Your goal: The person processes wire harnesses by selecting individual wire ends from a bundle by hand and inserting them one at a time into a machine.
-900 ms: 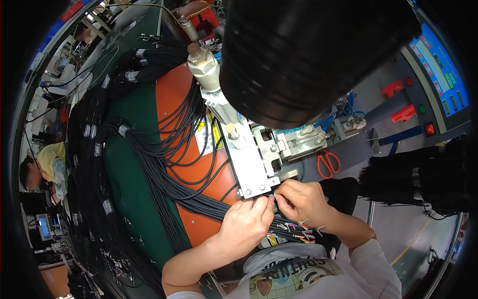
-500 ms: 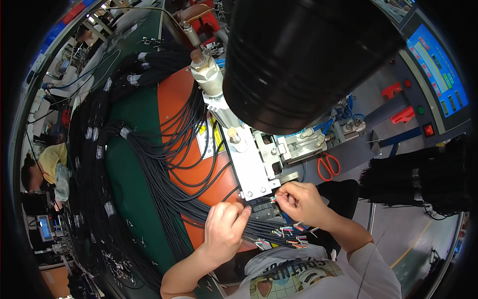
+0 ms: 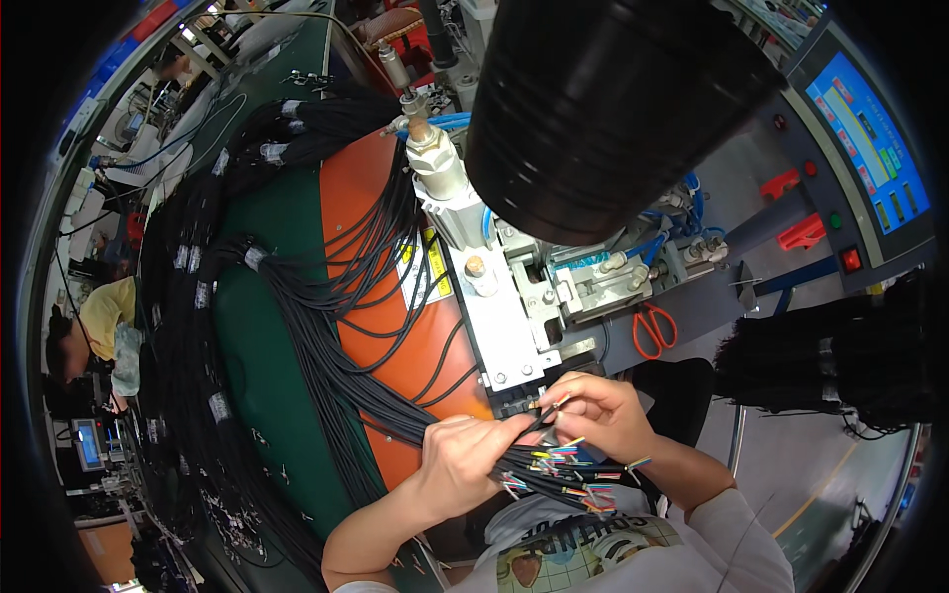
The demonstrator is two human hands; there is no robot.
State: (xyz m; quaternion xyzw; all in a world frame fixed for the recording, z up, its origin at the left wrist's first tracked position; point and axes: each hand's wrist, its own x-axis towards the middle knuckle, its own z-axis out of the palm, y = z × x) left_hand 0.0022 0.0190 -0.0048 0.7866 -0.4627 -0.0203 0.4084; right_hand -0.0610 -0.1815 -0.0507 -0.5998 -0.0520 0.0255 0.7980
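Since the frame half a second ago, the left hand has moved right, closer to the right hand, and a single black round cable now spans the gap between them. At the left, a person in a yellow top (image 3: 109, 316) is beyond long bundles of black cable (image 3: 203, 296) on a dark green tabletop (image 3: 252, 341). Right of these, a thick fan of loose black cables (image 3: 336, 366) runs across an orange flat board (image 3: 371, 346) toward the near side. The left hand (image 3: 465, 460) is closed, thumb and forefinger gripping the single black round cable (image 3: 542, 418) just near of a silver metal machine block (image 3: 506, 331). Stripped multicoloured wire ends (image 3: 575, 476) lie nearer, below the hands. The right hand (image 3: 600, 415) has its fingers bent at the cable's tip; whether they pinch it cannot be told. Farther right are red-handled scissors (image 3: 653, 331), then a hanging black bundle (image 3: 820, 361) and, beyond, a blue-lit control screen (image 3: 868, 138).
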